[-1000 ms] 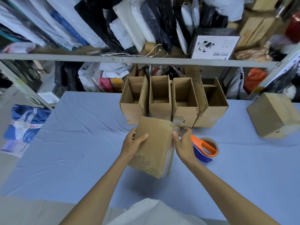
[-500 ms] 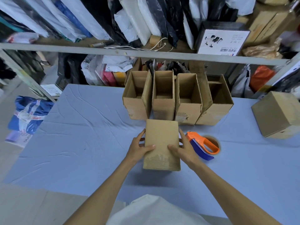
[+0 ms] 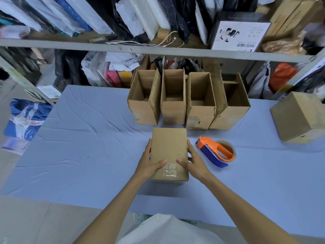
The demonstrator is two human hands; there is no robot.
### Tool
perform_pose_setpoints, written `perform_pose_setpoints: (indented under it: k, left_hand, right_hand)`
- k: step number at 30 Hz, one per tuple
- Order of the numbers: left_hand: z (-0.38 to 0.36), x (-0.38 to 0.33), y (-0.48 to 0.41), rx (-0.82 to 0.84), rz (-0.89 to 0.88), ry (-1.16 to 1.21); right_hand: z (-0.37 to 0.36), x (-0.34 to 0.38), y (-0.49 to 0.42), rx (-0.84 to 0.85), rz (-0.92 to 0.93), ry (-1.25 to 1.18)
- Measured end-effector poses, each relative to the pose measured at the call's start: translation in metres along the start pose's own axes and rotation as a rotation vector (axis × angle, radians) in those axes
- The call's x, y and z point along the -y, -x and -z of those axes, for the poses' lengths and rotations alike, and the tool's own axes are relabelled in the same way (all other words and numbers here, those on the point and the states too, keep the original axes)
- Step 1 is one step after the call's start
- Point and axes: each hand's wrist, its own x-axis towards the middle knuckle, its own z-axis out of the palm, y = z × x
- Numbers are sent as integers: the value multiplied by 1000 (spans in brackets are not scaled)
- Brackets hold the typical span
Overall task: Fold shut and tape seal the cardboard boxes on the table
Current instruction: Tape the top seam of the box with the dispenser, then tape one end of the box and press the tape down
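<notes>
The closed cardboard box [image 3: 168, 148] is lying in the middle of the blue desk [image 3: 88, 147]. The left hand [image 3: 149, 164] and right hand [image 3: 195, 162] are holding its sides, fingers [image 3: 148, 148] clamped on it, thumbs pressing on top. An orange tape dispenser [image 3: 214, 152] is sitting just beside it. Four open boxes [image 3: 175, 110] are standing behind.

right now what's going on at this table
A person is working through cardboard boxes. Their left hand and right hand hold a closed box from either side on the blue table, thumbs over its top; clear tape shows near its close end. The tape dispenser lies just right of it, untouched. Behind, four open boxes stand in a row, not yet folded shut. Another closed box sits far right.
</notes>
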Motion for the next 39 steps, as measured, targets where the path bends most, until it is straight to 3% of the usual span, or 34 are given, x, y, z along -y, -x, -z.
perform_pose_setpoints:
  k: [4, 7, 9, 11, 13, 17, 22, 24, 27, 30, 35, 39]
  left_hand:
    - [-4, -5, -1, -46, 17, 5]
    - [-6, -4, -3, -66, 38, 42]
    - [-7, -2, -4, -63, 48, 63]
    - [-8, 1, -6, -63, 63, 83]
    - [-8, 2, -5, -71, 75, 82]
    - [-3, 2, 2, -101, 85, 59]
    - [20, 11, 13, -128, 90, 74]
    - [30, 11, 14, -124, 112, 74]
    - [38, 0, 14, -199, 134, -136]
    - [27, -30, 14, -245, -133, -291]
    - [0, -82, 16, -132, -576, -441]
    - [-5, -92, 17, -78, -769, -487]
  right_hand:
    - [5, -5, -3, 9, -41, 51]
    - [15, -13, -4, -349, -23, 243]
    - [28, -19, -8, -567, -36, 497]
    - [40, -29, -15, -597, -147, 762]
    - [49, -42, -23, -527, -279, 862]
    - [55, -62, -32, -447, -327, 815]
    - [60, -63, -38, -544, -304, 762]
    - [67, -61, -33, -586, -188, 670]
    - [68, -51, -15, -592, 107, 472]
    - [63, -27, -2, -573, 232, 408]
    - [57, 14, 5, -508, 592, 556]
    - [57, 25, 6, -484, 639, 610]
